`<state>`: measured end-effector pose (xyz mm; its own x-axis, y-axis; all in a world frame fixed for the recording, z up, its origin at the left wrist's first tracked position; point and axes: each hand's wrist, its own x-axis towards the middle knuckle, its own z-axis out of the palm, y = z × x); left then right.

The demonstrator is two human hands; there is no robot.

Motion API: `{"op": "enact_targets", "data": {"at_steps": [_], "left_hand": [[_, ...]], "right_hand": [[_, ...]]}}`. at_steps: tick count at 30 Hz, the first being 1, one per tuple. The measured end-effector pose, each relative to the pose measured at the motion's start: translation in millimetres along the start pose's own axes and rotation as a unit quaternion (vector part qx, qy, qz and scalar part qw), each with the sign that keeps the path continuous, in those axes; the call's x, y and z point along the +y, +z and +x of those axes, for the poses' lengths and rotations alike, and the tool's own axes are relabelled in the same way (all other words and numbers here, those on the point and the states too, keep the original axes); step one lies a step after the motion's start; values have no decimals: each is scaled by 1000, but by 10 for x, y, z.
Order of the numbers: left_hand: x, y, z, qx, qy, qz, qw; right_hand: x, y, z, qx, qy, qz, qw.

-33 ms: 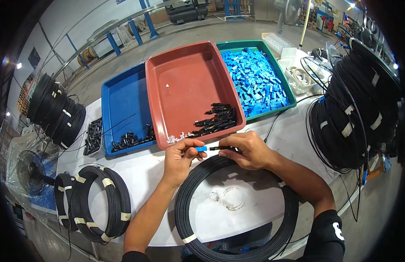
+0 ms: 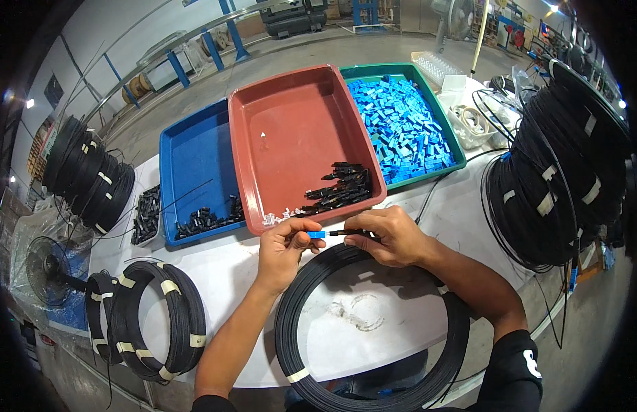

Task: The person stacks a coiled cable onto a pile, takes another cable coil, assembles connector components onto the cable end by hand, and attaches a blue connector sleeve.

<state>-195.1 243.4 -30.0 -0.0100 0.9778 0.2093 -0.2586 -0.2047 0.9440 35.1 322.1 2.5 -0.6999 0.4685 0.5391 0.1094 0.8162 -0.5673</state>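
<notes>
Between finger and thumb, my left hand point(image 2: 281, 250) pinches a small blue connector housing point(image 2: 316, 235). A thin black connector body point(image 2: 338, 233) joins it on the right and runs into my right hand point(image 2: 393, 237), whose fingers are closed round it. Both hands meet just in front of the red tray point(image 2: 284, 130). Beneath my hands and forearms lies a large coil of black cable point(image 2: 288, 329), bound with pale tape and overhanging the table's near edge. Whether the held piece connects to that coil is hidden by my right hand.
Black connectors point(image 2: 342, 187) and small white parts point(image 2: 277, 218) lie in the red tray. Beside it stand a blue tray point(image 2: 195, 144) with black parts and a green tray point(image 2: 458, 147) of blue housings. Cable coils point(image 2: 184, 323) sit at left; a tall cable stack point(image 2: 559, 165) rises right.
</notes>
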Motion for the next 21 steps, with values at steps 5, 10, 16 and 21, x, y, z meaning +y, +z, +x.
{"op": "enact_targets", "data": {"at_steps": [5, 10, 16, 21], "left_hand": [[-10, 16, -8, 1, 7, 5, 1000], [-4, 49, -8, -1, 20, 29, 999], [61, 140, 3, -2, 70, 137, 988], [101, 230, -18, -17, 54, 131, 990]], "right_hand": [[0, -2, 11, 13, -19, -6, 1000], [-25, 0, 0, -10, -3, -15, 1000], [-9, 16, 2, 25, -37, -33, 998], [-56, -9, 3, 11, -41, -39, 998]]}}
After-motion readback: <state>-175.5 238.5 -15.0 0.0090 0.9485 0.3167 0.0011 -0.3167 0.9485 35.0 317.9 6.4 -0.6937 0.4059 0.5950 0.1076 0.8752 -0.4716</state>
